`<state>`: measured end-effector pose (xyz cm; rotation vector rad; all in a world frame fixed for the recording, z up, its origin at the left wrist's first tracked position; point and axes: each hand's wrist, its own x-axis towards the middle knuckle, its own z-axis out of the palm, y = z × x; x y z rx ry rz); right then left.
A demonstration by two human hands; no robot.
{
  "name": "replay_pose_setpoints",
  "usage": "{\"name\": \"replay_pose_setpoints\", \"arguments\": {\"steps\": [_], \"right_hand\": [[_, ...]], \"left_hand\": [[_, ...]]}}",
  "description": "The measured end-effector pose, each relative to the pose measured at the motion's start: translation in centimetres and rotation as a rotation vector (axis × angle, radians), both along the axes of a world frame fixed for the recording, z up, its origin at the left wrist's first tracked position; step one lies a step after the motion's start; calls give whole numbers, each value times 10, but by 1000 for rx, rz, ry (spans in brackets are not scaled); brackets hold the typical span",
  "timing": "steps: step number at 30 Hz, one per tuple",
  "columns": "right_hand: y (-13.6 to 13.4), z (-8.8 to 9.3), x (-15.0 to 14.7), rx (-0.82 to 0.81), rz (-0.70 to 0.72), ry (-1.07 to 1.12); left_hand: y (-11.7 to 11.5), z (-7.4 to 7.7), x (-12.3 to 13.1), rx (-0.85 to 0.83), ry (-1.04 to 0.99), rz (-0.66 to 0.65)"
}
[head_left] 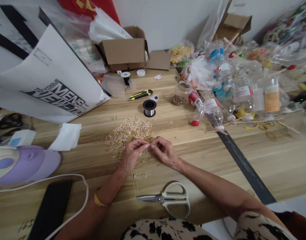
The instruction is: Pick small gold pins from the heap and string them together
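Both hands meet fingertip to fingertip in front of a loose pile of gold and clear beads [129, 130] on the wooden table. My left hand [133, 151] pinches with thumb and forefinger; my right hand [165, 151] pinches just beside it. Whatever lies between the fingertips is too small to name. Below the hands a short beaded chain [144, 175] lies flat, with some gold chain pieces [143, 161] nearer the fingers. Scissors [165, 199] with pale handles rest closer to my body, blades pointing left.
Behind the pile stand a spool of wire [149, 108] and a yellow-black utility knife [140, 94]. Plastic bottles [212, 110] and a jar of beads [180, 95] crowd the right. At left are a white paper bag [48, 80], a purple device [30, 165] and a phone [51, 206].
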<state>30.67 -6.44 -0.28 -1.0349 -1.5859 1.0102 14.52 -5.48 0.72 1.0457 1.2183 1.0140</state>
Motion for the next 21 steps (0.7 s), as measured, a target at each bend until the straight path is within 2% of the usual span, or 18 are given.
{"name": "replay_pose_setpoints", "arguments": {"steps": [21], "right_hand": [[0,2,0,-12,1,-19]], "left_hand": [[0,-3,-1,32,43,-6]]}}
